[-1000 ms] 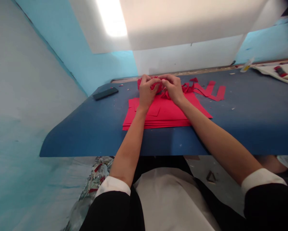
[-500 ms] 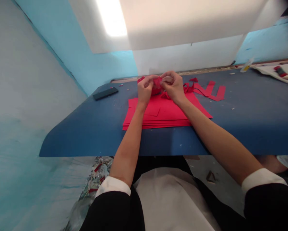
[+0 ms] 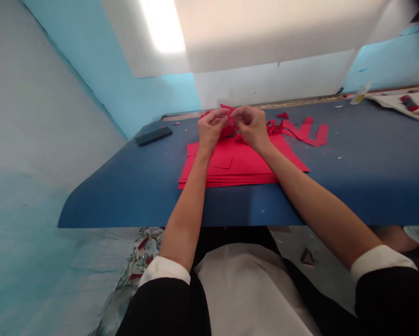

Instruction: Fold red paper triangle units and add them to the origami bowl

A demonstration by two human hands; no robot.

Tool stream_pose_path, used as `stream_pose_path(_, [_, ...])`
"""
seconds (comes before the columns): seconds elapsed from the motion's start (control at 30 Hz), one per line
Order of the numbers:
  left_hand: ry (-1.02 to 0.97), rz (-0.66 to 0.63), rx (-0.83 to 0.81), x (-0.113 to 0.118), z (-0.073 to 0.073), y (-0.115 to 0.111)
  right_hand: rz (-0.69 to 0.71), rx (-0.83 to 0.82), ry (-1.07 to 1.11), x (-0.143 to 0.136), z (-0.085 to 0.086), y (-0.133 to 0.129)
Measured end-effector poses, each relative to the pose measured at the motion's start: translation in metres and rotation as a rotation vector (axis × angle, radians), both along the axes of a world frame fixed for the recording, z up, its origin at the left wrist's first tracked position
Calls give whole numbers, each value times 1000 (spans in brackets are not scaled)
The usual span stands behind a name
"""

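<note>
A small folded piece of red paper (image 3: 226, 108) is pinched between my left hand (image 3: 210, 129) and my right hand (image 3: 253, 127), both with fingers closed at its edges. The hands are raised over the far side of a stack of red paper sheets (image 3: 244, 163). Behind and below my fingers sits a larger red folded-paper piece (image 3: 226, 130) with a spiky edge, partly hidden by my hands. Small folded red bits (image 3: 275, 127) lie just right of my right hand. A loose red paper rectangle (image 3: 222, 162) rests on the stack.
Red paper strips (image 3: 309, 130) lie right of the stack on the blue-covered table (image 3: 142, 186). A dark phone-like slab (image 3: 153, 136) lies at left. A small bottle (image 3: 359, 94) and a white sheet with items (image 3: 398, 103) are at the far right, near the wall.
The small red paper between my fingers has turned, and a pointed flap now sticks up above my fingertips. Both hands have shifted only slightly.
</note>
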State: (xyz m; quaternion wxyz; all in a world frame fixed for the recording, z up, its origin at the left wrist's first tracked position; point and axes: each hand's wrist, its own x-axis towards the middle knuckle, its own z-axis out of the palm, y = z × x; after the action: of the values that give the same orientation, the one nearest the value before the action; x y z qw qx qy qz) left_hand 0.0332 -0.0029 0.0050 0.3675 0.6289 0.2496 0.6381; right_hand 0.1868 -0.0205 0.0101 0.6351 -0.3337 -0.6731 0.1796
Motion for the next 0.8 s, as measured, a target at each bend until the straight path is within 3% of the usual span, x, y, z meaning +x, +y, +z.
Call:
stream_pose_path(0.17, [-54,-78,13,0,-2,4,-31,63,-47,1,6,-12])
stream_pose_path(0.53, [-44,-98,50,-2,0,1,-30,131,-54,5,7,-13])
stream_pose_path(0.8, [-9,4,32,0,5,-2,-42,61,-72,4,11,-17])
